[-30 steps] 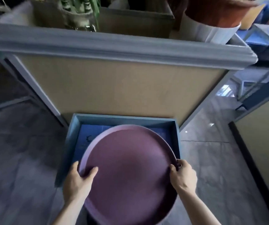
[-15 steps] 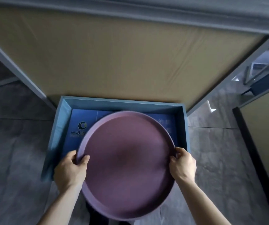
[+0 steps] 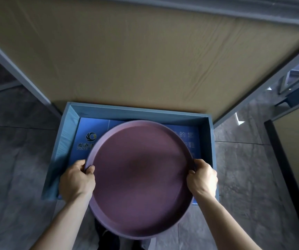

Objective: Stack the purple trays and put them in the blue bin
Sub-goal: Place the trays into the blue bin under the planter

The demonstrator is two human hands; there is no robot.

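Left hand (image 3: 76, 179) and right hand (image 3: 202, 177) grip purple tray (image 3: 139, 177) above blue bin (image 3: 208, 120)

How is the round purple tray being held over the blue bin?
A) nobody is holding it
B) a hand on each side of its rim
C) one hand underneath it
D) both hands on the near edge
B: the left hand and right hand grip opposite sides of the purple tray above the blue bin.

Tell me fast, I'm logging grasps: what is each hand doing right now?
Left hand: closed on the left rim of the purple tray, above the blue bin.
Right hand: closed on the tray's right rim.
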